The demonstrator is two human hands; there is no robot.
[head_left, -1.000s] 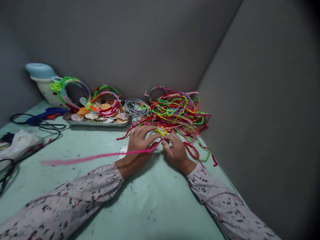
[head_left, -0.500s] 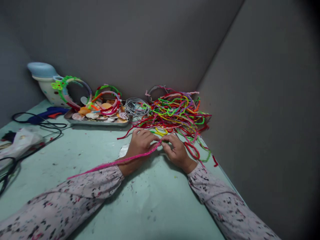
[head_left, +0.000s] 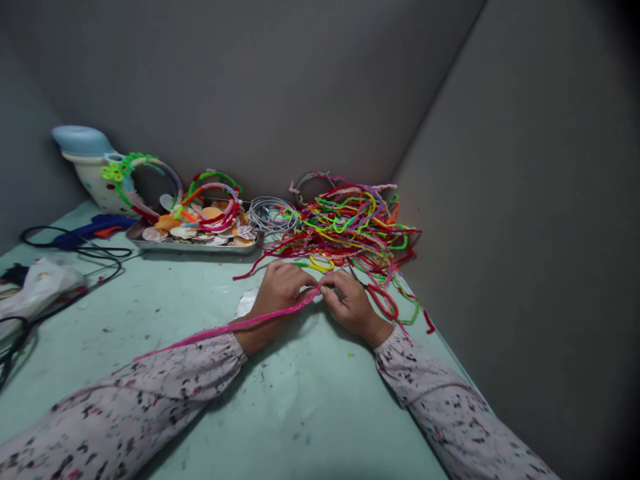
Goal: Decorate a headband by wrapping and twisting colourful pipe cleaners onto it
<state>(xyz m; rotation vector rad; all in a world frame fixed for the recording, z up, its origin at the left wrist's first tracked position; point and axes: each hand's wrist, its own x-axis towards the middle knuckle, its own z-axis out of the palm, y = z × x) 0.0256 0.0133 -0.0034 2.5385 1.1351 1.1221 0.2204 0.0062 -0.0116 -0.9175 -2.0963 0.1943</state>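
Note:
A long pink pipe cleaner [head_left: 220,329] runs from my fingertips back over my left wrist and sleeve. My left hand [head_left: 281,293] pinches it near its far end. Thumb and forefinger of my right hand [head_left: 347,303] press together at the same spot, fingertips touching those of the left; a thin dark green bit shows there. Just beyond the fingers lies a yellow and green pipe cleaner loop [head_left: 321,265]. Scissors with red handles [head_left: 384,303] rest beside my right hand, their blades partly hidden behind it.
A pile of colourful pipe cleaners [head_left: 350,220] lies at the back right, beside a coil of grey wire [head_left: 274,215]. Left of it, a metal tray [head_left: 195,248] holds shells and decorated hoops. A bottle [head_left: 93,173], black cable [head_left: 107,275] and plastic bag [head_left: 43,287] are at left.
My fingertips have shifted very slightly left and down, still pinching the pink pipe cleaner. More of the scissors' blades shows beside my right hand.

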